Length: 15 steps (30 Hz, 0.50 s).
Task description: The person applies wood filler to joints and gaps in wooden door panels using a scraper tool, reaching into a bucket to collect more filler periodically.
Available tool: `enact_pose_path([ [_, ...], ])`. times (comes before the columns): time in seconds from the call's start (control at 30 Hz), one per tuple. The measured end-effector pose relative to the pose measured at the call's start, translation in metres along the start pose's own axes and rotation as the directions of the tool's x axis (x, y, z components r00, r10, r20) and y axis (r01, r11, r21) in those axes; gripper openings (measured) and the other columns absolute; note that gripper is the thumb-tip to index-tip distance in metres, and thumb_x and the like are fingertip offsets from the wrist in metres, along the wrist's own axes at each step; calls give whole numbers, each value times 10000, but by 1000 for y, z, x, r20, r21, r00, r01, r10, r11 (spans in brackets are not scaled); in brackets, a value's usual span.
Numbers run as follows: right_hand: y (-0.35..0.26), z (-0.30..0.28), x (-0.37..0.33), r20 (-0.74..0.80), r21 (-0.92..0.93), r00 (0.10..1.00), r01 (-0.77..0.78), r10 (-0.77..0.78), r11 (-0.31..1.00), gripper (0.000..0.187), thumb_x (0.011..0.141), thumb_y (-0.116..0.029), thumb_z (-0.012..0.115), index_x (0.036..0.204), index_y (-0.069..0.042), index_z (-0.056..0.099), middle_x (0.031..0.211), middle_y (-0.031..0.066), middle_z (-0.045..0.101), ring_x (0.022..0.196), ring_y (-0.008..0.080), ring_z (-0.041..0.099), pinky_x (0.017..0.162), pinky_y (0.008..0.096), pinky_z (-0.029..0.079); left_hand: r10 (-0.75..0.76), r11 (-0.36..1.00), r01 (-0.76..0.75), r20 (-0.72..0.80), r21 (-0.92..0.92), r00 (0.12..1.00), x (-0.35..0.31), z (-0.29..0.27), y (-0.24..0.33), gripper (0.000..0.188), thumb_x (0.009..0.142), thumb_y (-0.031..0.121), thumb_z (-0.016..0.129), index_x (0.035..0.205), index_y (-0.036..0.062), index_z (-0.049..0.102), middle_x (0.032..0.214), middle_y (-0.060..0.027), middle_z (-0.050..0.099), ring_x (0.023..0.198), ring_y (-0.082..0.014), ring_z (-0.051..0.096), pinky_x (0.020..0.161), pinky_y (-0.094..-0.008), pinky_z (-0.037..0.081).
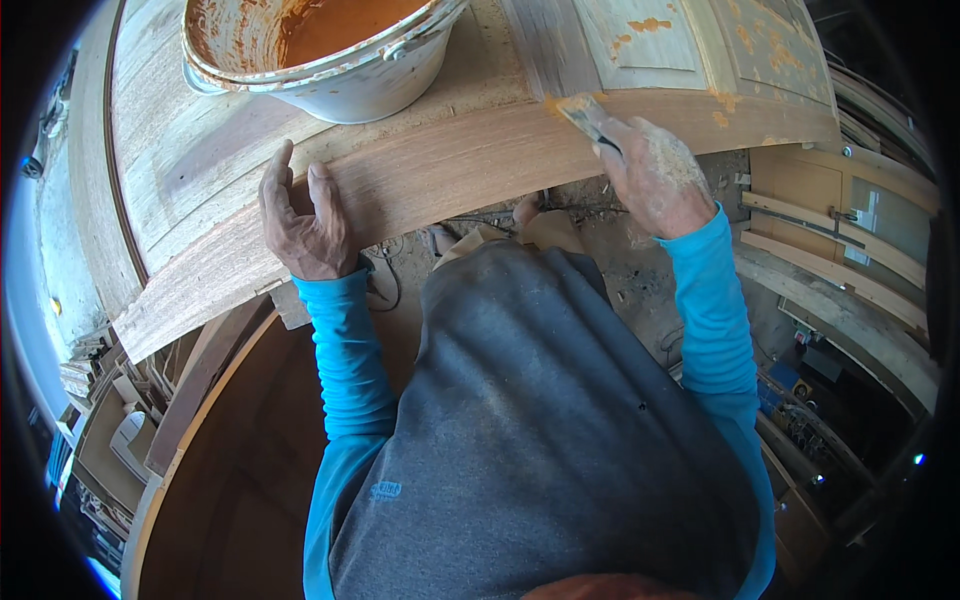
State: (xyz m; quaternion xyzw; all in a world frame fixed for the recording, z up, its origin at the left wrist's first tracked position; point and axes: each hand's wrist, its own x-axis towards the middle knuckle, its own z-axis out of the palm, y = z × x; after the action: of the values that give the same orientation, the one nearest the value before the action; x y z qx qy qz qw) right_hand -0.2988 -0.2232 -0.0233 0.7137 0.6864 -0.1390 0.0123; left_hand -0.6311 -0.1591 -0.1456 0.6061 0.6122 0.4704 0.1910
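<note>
My right hand (662, 178), dusted with pale powder, grips a putty knife (586, 117). The blade points up and left, and its tip meets the near rail of a wooden door panel (440, 165) beside a small smear of orange filler. Spread fingers of my left hand (308, 215) rest on the same rail, farther left, holding nothing. Just beyond that hand, a white bucket (370, 85) stands on the panel. Orange-brown paste (345, 30) lies inside it and streaks its wall.
Orange patches (650, 25) dot the panel's far right part. At lower left is a curved brown wooden board (235, 450) beside stacked offcuts (110, 440). Framed wooden pieces (830, 215) lean at the right. A dark cable (395, 285) lies on the dusty floor below the panel.
</note>
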Motion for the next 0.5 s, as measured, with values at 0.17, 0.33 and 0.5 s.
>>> enact_pose_path([
  [0.17,5,7,-12,62,34,998,3,-5,999,333,954,-154,652,1258,-18,651,972,236,660,939,446,635,822,529,505,47,997,-47,6,60,999,-1,-1,-4,347,968,146,711,1290,21,670,1247,-178,698,1144,-311,675,979,-401,533],
  [0.33,9,23,-16,55,64,998,-4,0,998,331,956,-162,645,1251,-13,653,966,233,657,925,447,638,823,533,507,-10,999,10,4,48,1000,-3,-1,6,341,970,139,715,1286,19,673,1232,-170,701,1119,-280,681,970,-383,541],
  [0.5,31,3,0,-73,91,997,15,-9,996,350,960,-163,642,1278,-17,646,945,218,660,903,442,643,797,536,512,44,991,-42,-12,128,999,2,6,0,347,985,178,698,1294,22,676,1228,-170,701,1084,-274,680,942,-380,544],
])
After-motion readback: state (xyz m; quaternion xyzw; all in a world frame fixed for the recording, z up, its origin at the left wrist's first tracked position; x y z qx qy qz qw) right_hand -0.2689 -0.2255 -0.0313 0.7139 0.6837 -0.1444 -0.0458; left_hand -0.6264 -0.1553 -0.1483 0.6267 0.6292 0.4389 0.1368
